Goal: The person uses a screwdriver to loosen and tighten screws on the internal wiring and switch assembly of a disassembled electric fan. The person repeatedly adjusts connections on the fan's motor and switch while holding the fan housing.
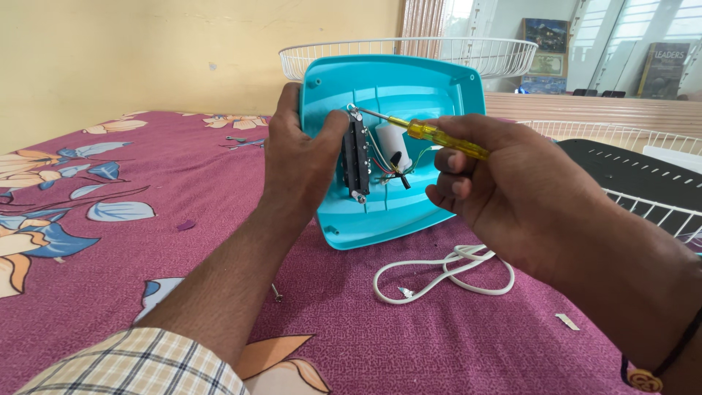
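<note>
A checked sleeve [146, 362] sits closest, at the bottom edge, and from it the left arm runs up over the bed [95, 278] with its maroon flowered sheet.

The largest thing in hand is the turquoise plastic base [409, 88], tipped up on its edge on the bed with its hollow underside facing the person. It looks light and stiff, a thin moulded shell that could crack if squeezed hard; the rim is the sensible place to grip it. The left hand [296, 157] does just that, closed over the left rim with the thumb pressed beside the black switch block [357, 157]. Inside are loose thin wires and a white cylinder, which look delicate.

The right hand [504, 183] is curled shut round a yellow screwdriver [431, 134], its tip touching a screw at the top of the switch block.

By count: one base, one screwdriver, one white cord [446, 274] coiled loosely on the sheet below the base, two white wire grilles [475, 55] behind and to the right, and one loose screw [277, 292] lying by the left forearm.
</note>
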Motion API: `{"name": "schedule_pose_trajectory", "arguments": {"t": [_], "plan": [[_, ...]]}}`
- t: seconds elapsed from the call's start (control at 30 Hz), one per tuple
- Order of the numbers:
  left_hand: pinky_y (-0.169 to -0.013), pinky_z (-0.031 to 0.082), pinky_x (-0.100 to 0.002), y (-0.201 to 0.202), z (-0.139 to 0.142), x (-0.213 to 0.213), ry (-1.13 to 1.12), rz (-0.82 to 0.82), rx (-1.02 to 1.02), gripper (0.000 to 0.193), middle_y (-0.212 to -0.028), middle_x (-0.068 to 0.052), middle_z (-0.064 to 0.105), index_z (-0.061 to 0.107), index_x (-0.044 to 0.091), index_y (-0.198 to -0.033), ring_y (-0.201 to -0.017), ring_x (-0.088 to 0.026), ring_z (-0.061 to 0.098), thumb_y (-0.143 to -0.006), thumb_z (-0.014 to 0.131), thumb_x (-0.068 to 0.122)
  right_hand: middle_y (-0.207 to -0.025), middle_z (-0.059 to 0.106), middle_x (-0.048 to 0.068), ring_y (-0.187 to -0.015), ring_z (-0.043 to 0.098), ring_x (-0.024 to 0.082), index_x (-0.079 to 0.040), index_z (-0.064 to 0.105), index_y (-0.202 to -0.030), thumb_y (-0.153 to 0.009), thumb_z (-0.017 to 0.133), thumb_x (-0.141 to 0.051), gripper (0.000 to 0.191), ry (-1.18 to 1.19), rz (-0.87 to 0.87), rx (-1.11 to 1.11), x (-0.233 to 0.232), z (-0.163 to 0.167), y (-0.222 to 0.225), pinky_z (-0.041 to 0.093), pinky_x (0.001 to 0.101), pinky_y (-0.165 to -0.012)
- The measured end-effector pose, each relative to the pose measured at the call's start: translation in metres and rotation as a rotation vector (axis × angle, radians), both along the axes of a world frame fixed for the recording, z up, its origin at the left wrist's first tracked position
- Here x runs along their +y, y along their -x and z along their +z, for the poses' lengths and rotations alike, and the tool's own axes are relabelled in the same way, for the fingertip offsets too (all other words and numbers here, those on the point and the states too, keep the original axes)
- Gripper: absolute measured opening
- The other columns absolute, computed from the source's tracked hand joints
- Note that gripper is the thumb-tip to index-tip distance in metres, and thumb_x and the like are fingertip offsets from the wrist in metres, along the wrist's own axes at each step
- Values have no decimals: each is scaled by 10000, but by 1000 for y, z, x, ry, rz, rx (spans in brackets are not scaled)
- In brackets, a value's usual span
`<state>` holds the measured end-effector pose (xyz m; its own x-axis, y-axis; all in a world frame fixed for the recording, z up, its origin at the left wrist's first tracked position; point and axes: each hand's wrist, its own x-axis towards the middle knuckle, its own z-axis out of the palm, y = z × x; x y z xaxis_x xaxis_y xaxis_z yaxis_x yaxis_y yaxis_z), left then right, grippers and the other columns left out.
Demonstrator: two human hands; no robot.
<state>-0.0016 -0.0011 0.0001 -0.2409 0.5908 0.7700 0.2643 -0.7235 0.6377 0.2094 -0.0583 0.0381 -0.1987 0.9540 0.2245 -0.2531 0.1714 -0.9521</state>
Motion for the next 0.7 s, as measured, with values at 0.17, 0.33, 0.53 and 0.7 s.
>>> {"name": "schedule_pose_trajectory", "arguments": {"t": [0.17,0.33,0.53,0.7], "plan": [[-675,604,-333,0,0,0,-17,15,6,285,-875,-53,721,577,85,-1101,-744,-130,718,-876,637,250,-666,473,-15,-551,404,66,-48,557,-933,-989,627,-208,183,61,-86,-8,-5,1,8,429,228,-568],[-669,603,-328,0,0,1,-8,24,13,286,-878,-56,722,570,89,-1109,-746,-131,721,-877,636,242,-702,508,-6,-595,453,69,-2,592,-1035,-1004,606,-193,193,-63,-143,-104,-10,3,10,440,245,-588],[-661,613,-323,-1,0,0,-24,-18,-1,286,-891,-64,715,558,80,-1118,-752,-126,718,-880,633,219,-675,576,38,-566,515,112,-1,696,-1215,-996,614,-202,309,-405,-298,-484,-15,0,13,443,300,-511],[-658,609,-325,0,-1,0,-20,-5,3,288,-885,-67,720,558,76,-1120,-743,-127,714,-880,632,216,-793,708,94,-661,718,154,-38,640,-1155,-969,670,-162,226,-893,-582,-838,-25,-1,18,550,334,-537]]}}
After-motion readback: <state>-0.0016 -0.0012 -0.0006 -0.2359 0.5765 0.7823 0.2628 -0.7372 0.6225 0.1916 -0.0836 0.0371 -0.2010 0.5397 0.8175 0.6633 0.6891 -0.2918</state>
